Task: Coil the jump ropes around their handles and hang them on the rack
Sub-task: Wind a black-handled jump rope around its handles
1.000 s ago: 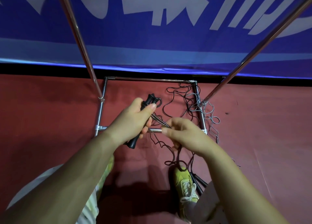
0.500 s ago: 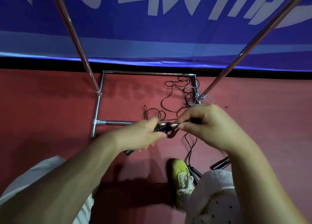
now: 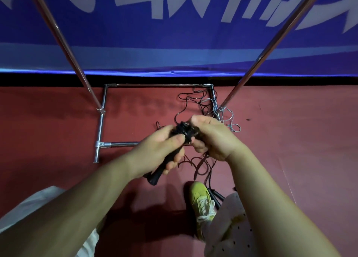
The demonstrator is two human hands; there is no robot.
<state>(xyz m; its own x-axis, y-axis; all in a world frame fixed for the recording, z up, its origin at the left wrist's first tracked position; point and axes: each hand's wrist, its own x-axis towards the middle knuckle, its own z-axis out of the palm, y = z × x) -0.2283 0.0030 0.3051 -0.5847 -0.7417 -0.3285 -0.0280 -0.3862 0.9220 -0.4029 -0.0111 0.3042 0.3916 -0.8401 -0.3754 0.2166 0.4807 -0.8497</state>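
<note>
My left hand grips the black jump rope handles, held together and pointing down-left. A few turns of black rope are wound round their upper end. My right hand is curled over that end and holds the rope there. The loose black rope hangs below my hands to the floor. The metal rack stands in front of me, its two slanted poles rising to either side.
A tangle of black and grey ropes lies on the red floor by the rack's right foot. Two more black handles lie beside my yellow shoe. A blue banner hangs behind the rack.
The handles swung from upright to level and back up. My right hand went round their upper end with the rope, and more turns sit there now.
</note>
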